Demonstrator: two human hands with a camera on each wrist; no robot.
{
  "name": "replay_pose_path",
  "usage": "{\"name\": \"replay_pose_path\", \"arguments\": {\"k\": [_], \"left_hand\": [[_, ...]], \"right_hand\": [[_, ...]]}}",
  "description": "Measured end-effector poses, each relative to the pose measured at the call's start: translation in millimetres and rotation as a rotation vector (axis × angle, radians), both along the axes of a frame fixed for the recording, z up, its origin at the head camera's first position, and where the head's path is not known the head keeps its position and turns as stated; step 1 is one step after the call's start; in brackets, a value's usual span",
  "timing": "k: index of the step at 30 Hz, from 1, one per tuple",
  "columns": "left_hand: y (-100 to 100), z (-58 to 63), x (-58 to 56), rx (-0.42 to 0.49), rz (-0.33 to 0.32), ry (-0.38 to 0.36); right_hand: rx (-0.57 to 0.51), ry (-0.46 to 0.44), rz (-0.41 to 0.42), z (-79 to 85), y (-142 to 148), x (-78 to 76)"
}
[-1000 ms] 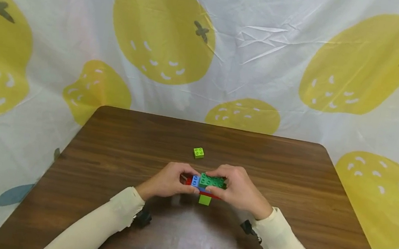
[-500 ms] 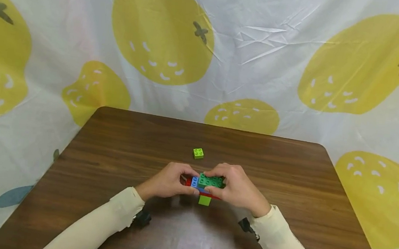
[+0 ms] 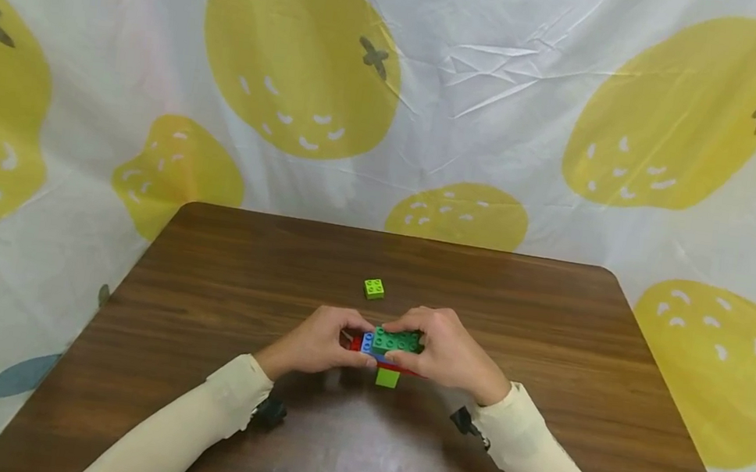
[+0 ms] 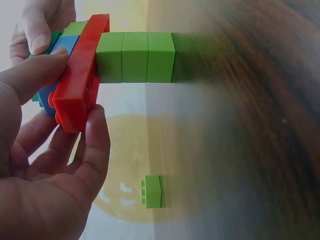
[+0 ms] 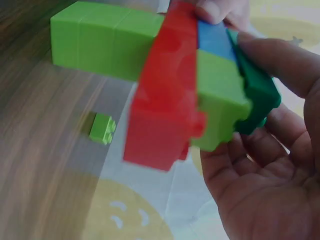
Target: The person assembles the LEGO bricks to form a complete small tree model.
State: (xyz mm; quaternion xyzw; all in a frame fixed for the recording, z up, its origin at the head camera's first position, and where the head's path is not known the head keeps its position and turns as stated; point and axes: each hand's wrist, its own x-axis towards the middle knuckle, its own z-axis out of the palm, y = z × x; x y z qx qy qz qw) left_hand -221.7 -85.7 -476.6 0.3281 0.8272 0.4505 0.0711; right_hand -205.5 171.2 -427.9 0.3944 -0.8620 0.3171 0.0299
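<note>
A toy brick build stands on the table: a column of lime bricks (image 4: 135, 57), with a long red brick (image 4: 79, 77) lying across its top. On the red one sit a blue brick (image 3: 367, 342) and another lime brick (image 5: 220, 97), side by side. My left hand (image 3: 319, 340) grips the build from the left, its thumb along the blue brick and a fingertip at the red one. A dark green brick (image 3: 396, 341) is on top, pinched by my right hand (image 3: 453, 359) between thumb and fingers. Whether its studs are fully seated cannot be told.
A loose square lime brick (image 3: 374, 289) lies beyond the hands on the brown wooden table (image 3: 262, 253). Behind the table's far edge hangs a white cloth (image 3: 482, 138) with yellow fruit prints. A dark wrist camera (image 3: 464, 421) hangs below the right sleeve.
My right hand has shifted slightly left with the dark green brick, covering a little more of the blue brick's studs. The left hand stays nearly still; the head view has drifted slightly.
</note>
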Motion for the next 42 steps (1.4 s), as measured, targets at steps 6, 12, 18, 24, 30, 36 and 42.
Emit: {"name": "replay_pose_path", "arguments": {"k": [6, 12, 18, 24, 30, 36, 42], "left_hand": [[-1, -1.4, 0.8, -0.007, 0.017, -0.019], [-7, 0.9, -10.1, -0.013, -0.077, -0.132], [-17, 5.7, -33.5, 0.029, -0.135, -0.196], [-17, 4.0, -59.4, -0.034, 0.043, -0.106], [-10, -6.4, -82.4, -0.046, 0.197, -0.079], [-1, -14.6, -100.1, -0.069, 0.285, -0.097], [7, -21.7, -112.1, -0.125, 0.350, -0.106]], "right_hand": [[0.012, 0.012, -0.045, -5.8, 0, 3.9], [0.003, -0.053, -0.091, -11.1, 1, 5.5], [-0.008, -0.083, -0.119, -13.3, -1, 5.5], [-0.014, -0.096, -0.135, -14.9, -1, 4.3], [-0.004, -0.091, -0.136, -17.1, 1, 3.4], [-0.027, -0.068, -0.117, -19.1, 7, 3.8], [-0.058, -0.103, -0.102, -22.1, 14, 5.0]]}}
